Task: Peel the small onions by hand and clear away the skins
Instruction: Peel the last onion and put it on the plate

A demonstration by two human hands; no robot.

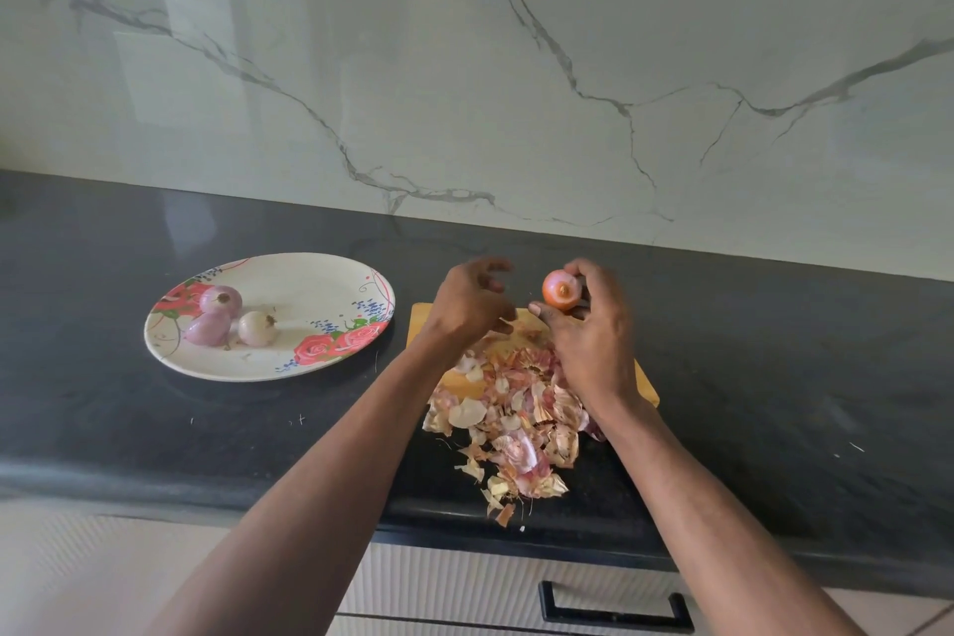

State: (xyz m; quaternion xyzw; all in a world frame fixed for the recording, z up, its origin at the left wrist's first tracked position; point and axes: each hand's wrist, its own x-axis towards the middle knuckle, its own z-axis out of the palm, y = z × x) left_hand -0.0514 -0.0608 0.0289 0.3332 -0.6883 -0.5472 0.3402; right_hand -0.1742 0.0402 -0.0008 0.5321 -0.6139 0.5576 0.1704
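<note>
My right hand [593,325] grips a small orange-pink onion [561,290] above the far end of a wooden cutting board [420,320]. To its left, my left hand [467,302] hovers with its fingers spread and loosely curled, slightly blurred. A scrap of skin [508,324] shows just under its fingertips. A heap of onion skins [516,408] covers the board and spills over the counter toward its front edge. Three peeled onions [227,320] lie on a floral plate [320,284] at the left.
The dark stone counter [774,377] runs to a marble-patterned wall behind. Below the counter's front edge is a white drawer with a black handle [614,607]. A few tiny skin flecks [299,420] lie on the counter between the plate and the board.
</note>
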